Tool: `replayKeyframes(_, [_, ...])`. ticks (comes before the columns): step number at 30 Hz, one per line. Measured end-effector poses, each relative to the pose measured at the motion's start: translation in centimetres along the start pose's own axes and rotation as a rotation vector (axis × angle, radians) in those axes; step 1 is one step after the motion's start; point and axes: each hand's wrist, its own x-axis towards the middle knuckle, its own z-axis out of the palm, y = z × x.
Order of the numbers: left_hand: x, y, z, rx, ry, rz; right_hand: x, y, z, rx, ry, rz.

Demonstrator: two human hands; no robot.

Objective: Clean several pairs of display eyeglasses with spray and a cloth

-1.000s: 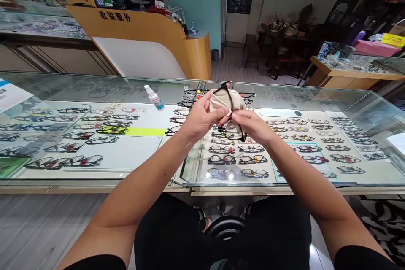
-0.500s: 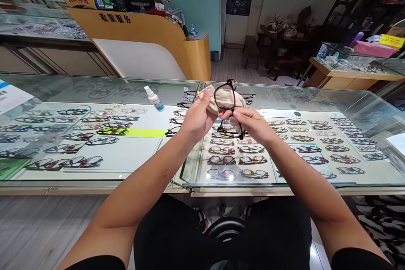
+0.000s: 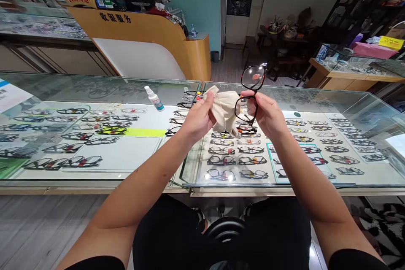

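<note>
My left hand (image 3: 198, 119) is closed on a beige cleaning cloth (image 3: 225, 109), which hangs loose above the glass counter. My right hand (image 3: 268, 114) pinches a pair of dark-framed glasses (image 3: 249, 95) at the bridge and holds them tilted up, one lens raised above the other. The cloth and the glasses are just apart, the cloth's edge close to the lower lens. Both hands hover over the seam between the two glass showcases (image 3: 190, 177).
A small white spray bottle (image 3: 154, 98) lies on the glass to the left of my hands. Rows of display glasses (image 3: 237, 160) fill the cases beneath. An orange cashier desk (image 3: 142, 38) stands behind, another showcase (image 3: 354, 67) at right, and a black stool (image 3: 224, 225) sits between my knees.
My right hand pulled the glasses out of the cloth and lifted them up and to the right. The cloth opened and now hangs from my left hand alone.
</note>
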Motion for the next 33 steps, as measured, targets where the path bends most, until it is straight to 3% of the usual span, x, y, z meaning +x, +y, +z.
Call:
replayKeyframes(3, [-0.3, -0.4, 0.0, 0.086, -0.090, -0.065, 0.2, 0.5, 0.0, -0.022, 0.033, -0.022])
replayKeyframes(10, [-1.1, -1.1, 0.6, 0.226, -0.206, -0.092, -0.1, 1.6, 0.9, -0.049, -0.116, -0.070])
replayKeyframes(19, [-1.1, -1.9, 0.5, 0.275, -0.251, -0.046, -0.5, 1.8, 1.6, 0.013, -0.178, 0.028])
replayKeyframes(26, [-1.1, -1.3, 0.0, 0.260, -0.348, -0.114, -0.6, 1.3, 2.1, 0.141, -0.157, 0.133])
replayKeyframes(33, [-1.4, -1.0, 0.1, 0.369, -0.313, -0.086, -0.5, 1.3, 2.2, 0.170, -0.130, 0.135])
